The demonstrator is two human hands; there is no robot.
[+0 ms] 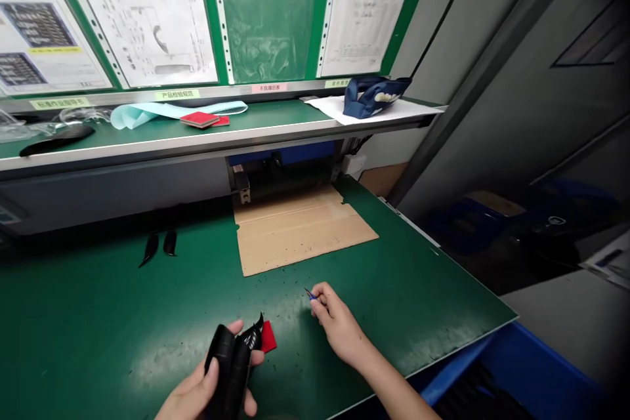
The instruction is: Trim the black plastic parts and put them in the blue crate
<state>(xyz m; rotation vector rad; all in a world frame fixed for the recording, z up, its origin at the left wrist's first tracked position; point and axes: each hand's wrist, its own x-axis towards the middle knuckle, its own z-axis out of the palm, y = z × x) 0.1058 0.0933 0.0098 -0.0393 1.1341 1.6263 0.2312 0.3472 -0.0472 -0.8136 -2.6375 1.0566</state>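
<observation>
Near the front edge of the bench, my left hand (201, 380) is wrapped round glossy black moulded parts (231, 367), with a curved pointed tip sticking up at their far end. Just behind that tip a red pad (268, 336) shows, partly hidden by the parts and fingers. To the right, my right hand (337, 321) pinches a small blue tool (312, 295) with a thin dark point aimed to the upper left. The tool is apart from the black parts. Most of its handle is hidden in my fingers.
Two small black pointed pieces (151, 249) lie on the green bench top (98, 315) at left. A cardboard sheet (300, 236) with dark specks lies behind my hands. Above runs a shelf (285, 119) with red pads and a blue pouch (374, 97). A blue bin (541, 367) stands lower right.
</observation>
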